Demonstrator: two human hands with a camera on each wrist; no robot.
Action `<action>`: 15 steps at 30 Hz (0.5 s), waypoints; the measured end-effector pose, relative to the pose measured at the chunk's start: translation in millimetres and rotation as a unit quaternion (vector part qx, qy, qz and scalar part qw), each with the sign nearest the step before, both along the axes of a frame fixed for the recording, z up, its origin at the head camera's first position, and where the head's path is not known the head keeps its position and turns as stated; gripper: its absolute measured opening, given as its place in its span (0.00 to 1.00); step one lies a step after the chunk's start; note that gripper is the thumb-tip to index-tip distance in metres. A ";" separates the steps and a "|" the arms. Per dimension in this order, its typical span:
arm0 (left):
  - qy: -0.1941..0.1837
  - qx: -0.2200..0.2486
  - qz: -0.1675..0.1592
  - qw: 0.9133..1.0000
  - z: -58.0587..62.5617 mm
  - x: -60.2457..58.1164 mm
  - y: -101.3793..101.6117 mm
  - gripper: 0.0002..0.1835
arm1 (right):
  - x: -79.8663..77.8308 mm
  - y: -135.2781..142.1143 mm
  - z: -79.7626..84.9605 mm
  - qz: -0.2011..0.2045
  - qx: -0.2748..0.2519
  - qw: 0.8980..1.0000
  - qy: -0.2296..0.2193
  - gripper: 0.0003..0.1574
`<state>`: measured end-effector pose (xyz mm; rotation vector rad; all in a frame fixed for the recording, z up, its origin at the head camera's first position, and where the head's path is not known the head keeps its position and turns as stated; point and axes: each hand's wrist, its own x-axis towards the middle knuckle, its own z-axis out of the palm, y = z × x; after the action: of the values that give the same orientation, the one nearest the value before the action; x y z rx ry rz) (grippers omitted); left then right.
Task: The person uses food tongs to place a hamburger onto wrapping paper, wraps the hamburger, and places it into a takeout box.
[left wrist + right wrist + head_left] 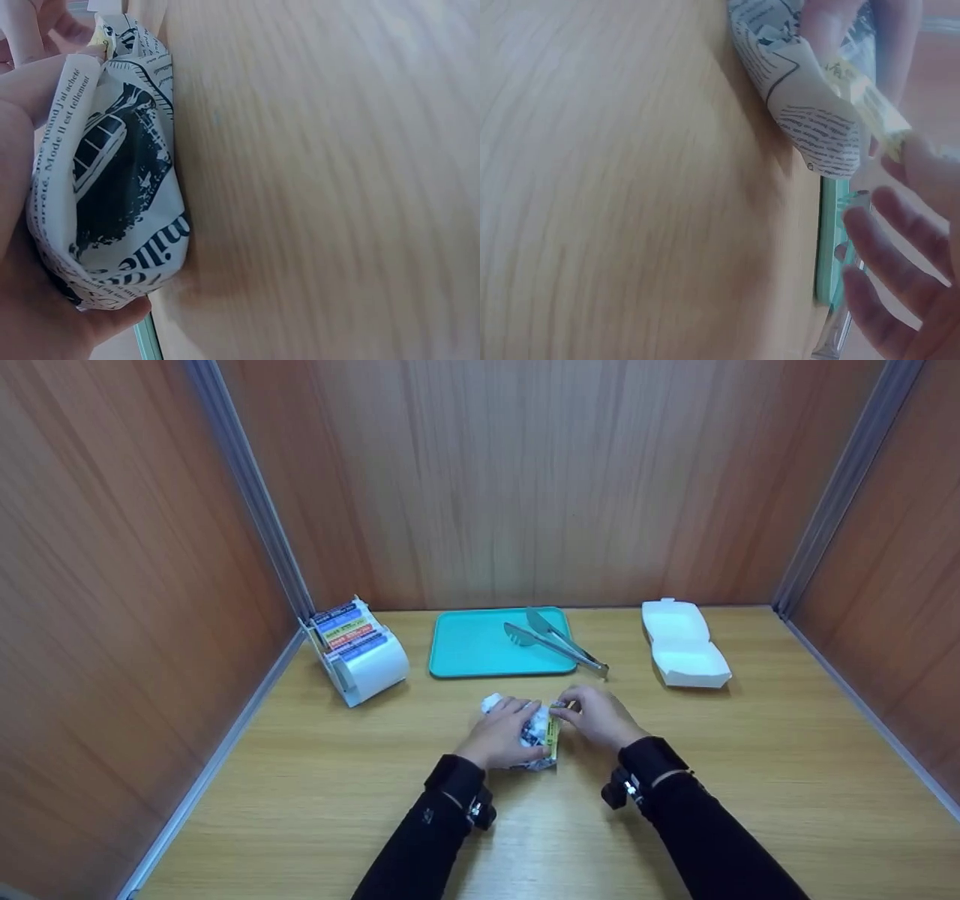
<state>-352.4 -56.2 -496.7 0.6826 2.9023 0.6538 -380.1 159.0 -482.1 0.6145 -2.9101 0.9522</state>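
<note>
A bundle wrapped in newspaper-print paper (535, 727) lies on the table near the middle; its contents are hidden. My left hand (501, 735) grips it from the left, fingers over the top, and in the left wrist view the wrapped paper (124, 180) fills the grasp. A yellow printed sticker (553, 733) runs along the bundle's right side. My right hand (596, 717) pinches the sticker's far end between thumb and index finger. In the right wrist view that yellow strip (879, 112) stretches from the paper to the pinching fingertips, while the other fingers are loosely bent.
Behind the bundle lies a turquoise tray (472, 645) with metal tongs (564, 646) resting across its right side, handle end past the edge. A dispenser with a white roll (371, 666) stands at left. An opened white clamshell box (688, 658) sits at right. Wooden panels enclose the table.
</note>
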 end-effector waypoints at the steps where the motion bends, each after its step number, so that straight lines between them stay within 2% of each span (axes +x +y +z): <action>1: -0.003 0.000 0.003 1.000 0.0 0.2 0.7 0.49 | 0.3 -1.3 -0.2 -0.006 0.010 1.000 0.019 0.05; 3: -0.009 0.001 0.009 1.000 -0.6 -0.1 2.2 0.50 | 0.9 -4.4 -1.7 -0.019 0.021 0.998 0.047 0.04; 5: -0.013 0.003 0.014 1.000 -1.4 -0.3 3.0 0.52 | 1.6 -8.3 -4.1 -0.034 0.021 0.998 0.055 0.04; 9: -0.019 0.008 0.017 1.000 -2.1 -0.9 3.5 0.54 | 3.0 -15.7 -8.9 -0.083 -0.010 0.996 0.029 0.04; 12: -0.020 0.009 0.018 1.000 -2.5 -0.9 2.4 0.53 | 3.5 -20.2 -12.5 -0.125 -0.049 0.991 -0.001 0.04; 15: -0.017 0.009 0.018 1.000 -3.7 -0.2 0.8 0.53 | 3.1 -23.2 -17.1 -0.147 -0.075 0.986 -0.017 0.05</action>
<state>-352.6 -55.4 -500.4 0.6176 2.8875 0.6886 -377.0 135.8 -499.3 0.1550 -2.8126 1.1328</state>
